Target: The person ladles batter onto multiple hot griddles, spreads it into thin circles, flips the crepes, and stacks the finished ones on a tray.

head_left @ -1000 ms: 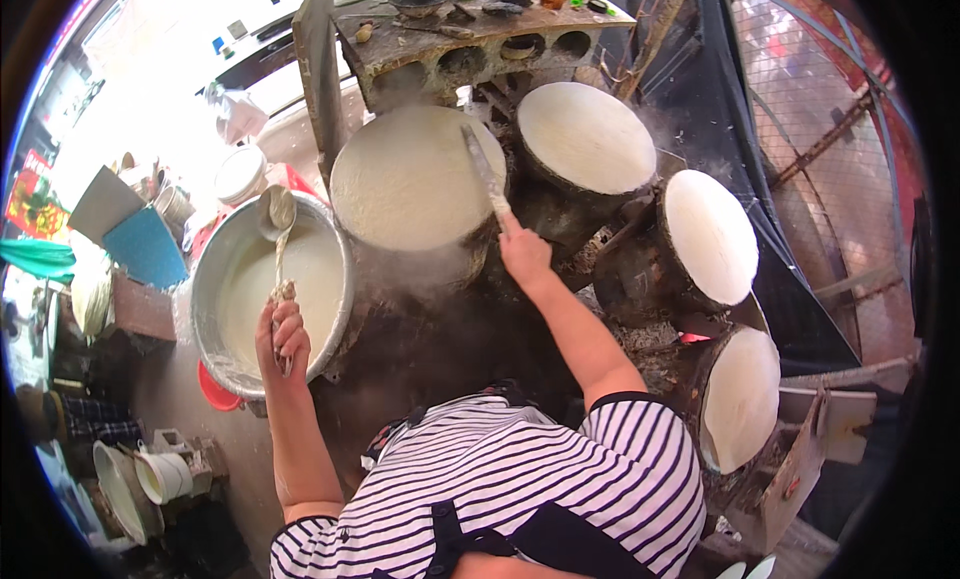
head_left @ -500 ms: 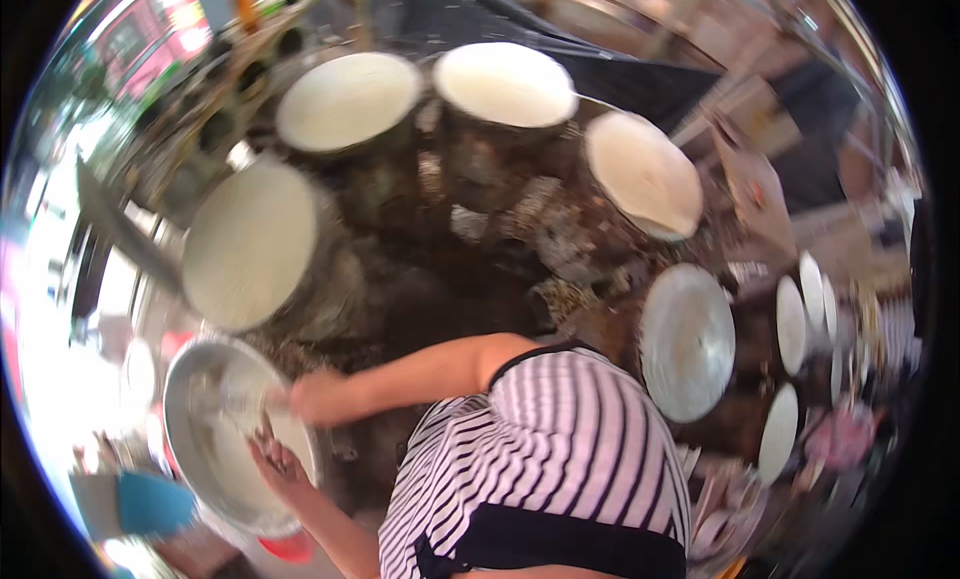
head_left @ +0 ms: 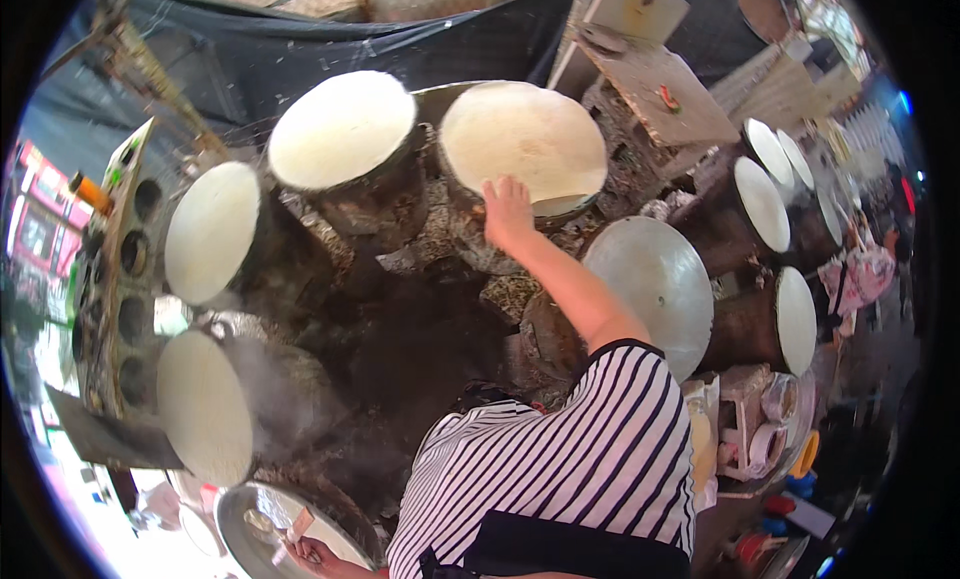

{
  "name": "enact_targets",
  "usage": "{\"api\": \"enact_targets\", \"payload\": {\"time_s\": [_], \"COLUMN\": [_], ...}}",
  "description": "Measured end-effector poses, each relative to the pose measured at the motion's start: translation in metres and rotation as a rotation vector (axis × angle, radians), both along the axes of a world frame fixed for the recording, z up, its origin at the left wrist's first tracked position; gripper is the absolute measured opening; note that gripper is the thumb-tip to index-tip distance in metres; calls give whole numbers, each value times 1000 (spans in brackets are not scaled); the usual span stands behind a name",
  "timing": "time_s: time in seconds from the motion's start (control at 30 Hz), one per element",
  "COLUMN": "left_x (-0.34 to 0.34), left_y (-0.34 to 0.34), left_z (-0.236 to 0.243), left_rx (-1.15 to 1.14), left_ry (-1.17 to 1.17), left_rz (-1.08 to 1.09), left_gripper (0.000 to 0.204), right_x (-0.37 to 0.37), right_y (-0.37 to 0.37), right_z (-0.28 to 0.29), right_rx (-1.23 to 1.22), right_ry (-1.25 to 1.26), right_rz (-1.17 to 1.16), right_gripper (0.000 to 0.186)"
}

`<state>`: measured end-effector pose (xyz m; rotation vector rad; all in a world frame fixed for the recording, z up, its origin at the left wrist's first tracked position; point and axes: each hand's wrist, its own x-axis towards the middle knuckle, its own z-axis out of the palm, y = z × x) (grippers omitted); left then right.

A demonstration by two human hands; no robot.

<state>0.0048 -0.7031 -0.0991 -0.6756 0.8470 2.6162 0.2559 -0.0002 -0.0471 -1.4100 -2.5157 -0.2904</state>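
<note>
My right hand (head_left: 510,214) is at the near edge of a thin, pale flatbread (head_left: 520,139) on a round griddle, its fingers closed on that edge. Grey griddle surface (head_left: 562,205) shows beside the hand, where the sheet has come away. My left hand (head_left: 316,556), at the lower left, is closed round what looks like a ladle (head_left: 262,526) and a small flat, light-brown piece (head_left: 299,524). Both tools are over a wide metal basin (head_left: 232,509) of whitish liquid. The left fingers are partly hidden.
More round griddles with pale sheets stand around me: back left (head_left: 342,129), left (head_left: 212,234) and lower left (head_left: 203,407), this one steaming. A bare metal disc (head_left: 655,289) lies near my right arm. Several upright drums with white tops (head_left: 762,204) stand farther right.
My right hand has left the basin and reached forward and right to the flatbread's edge. My left hand stays by the basin. The view has turned to the right.
</note>
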Motion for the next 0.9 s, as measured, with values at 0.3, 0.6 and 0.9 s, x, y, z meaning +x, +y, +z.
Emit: {"api": "enact_targets", "payload": {"time_s": [0.3, 0.6, 0.9], "left_x": [-1, 6, 4], "left_y": [79, 30, -88], "left_z": [15, -11, -24], "left_rx": [-196, -292, -527], "left_ry": [-55, -91, -83], "left_rz": [-89, -311, -651], "left_gripper": [37, 37, 37], "right_x": [79, 244, 504], "right_y": [82, 23, -374], "right_z": [28, 172, 109], "right_rx": [-24, 29, -19], "right_ry": [291, 1188, 2217], "right_rz": [-110, -412, -376], "right_gripper": [18, 38, 39]}}
